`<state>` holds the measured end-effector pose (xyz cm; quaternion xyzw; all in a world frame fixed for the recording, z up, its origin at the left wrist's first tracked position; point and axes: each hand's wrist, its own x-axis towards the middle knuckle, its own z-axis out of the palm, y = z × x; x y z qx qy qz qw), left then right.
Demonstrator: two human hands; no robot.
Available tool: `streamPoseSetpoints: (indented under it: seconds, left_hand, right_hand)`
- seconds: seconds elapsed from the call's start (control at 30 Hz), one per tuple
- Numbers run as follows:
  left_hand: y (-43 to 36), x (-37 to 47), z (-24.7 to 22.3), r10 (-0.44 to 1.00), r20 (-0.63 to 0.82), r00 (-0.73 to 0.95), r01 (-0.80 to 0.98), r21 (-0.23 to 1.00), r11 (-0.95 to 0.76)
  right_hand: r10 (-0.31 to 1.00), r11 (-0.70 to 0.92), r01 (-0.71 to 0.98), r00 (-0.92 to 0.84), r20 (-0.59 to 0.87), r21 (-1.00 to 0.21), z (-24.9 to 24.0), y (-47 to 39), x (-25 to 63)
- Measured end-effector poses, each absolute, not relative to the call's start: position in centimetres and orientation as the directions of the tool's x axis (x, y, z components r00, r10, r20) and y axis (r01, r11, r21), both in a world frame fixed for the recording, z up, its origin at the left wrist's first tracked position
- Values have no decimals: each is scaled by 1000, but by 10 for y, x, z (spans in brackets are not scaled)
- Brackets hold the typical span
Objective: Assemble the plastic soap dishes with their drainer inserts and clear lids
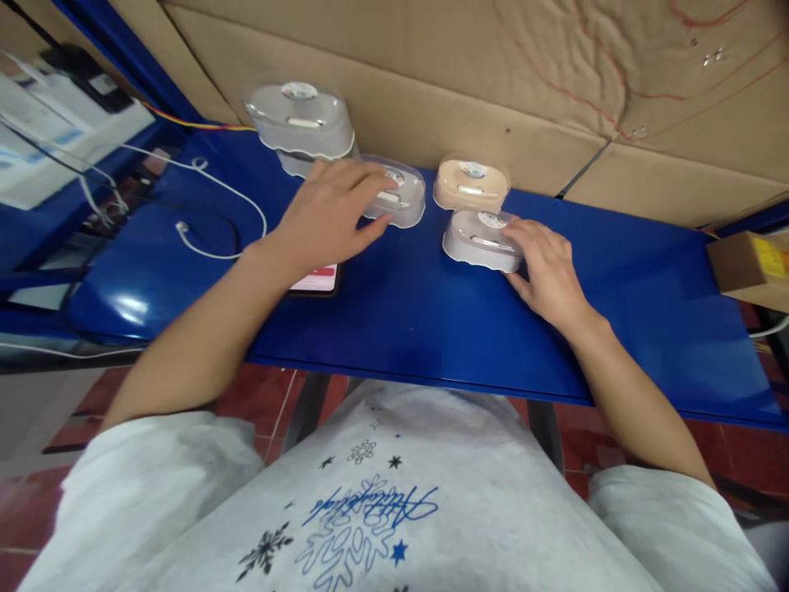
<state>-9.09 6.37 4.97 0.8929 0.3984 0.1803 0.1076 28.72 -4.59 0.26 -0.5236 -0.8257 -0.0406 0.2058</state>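
My left hand [336, 210] reaches over a clear-lidded oval box [407, 201], its fingers spread and fingertips on the lid. My right hand [548, 267] rests at the right end of a whitish oval box [484, 240], fingers on the lid and thumb low at its side. Just behind that one sits a peach oval box [472, 184]. To the left, a larger-looking grey-white oval box [301, 122] stands on top of another container, partly hidden. Each visible lid carries a round sticker and a white handle piece.
On the blue table [407, 321], a phone [319, 280] lies partly under my left forearm. White cables [228, 191] curl at the left, near a white power strip area. A cardboard box [749, 267] is at the right edge. Cardboard sheets [394, 74] line the back.
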Motion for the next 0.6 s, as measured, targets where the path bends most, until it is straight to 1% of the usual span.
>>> streamPoseSetpoints:
  seconds: [0.13, 0.23, 0.37, 0.4, 0.47, 0.6]
  left_hand:
    - [74, -93, 46, 688, 229, 689, 627, 288, -724]
    - [87, -91, 49, 666, 212, 715, 623, 239, -745]
    - [120, -82, 52, 637, 122, 761, 620, 153, -770]
    - [129, -80, 51, 621, 70, 781, 608, 144, -781]
    - [143, -74, 51, 605, 14, 796, 595, 161, -787]
    - [134, -59, 53, 628, 3, 778, 623, 127, -772]
  right_hand:
    - [847, 452, 884, -383, 368, -119, 6, -48, 285]
    - [857, 450, 887, -398, 327, -99, 7, -50, 284]
    - [882, 427, 902, -399, 253, -65, 11, -54, 282]
    - [888, 415, 908, -391, 243, -57, 11, -55, 281]
    - [903, 380, 924, -360, 233, -42, 12, -57, 280]
    - [933, 286, 958, -274, 234, -18, 10, -57, 282]
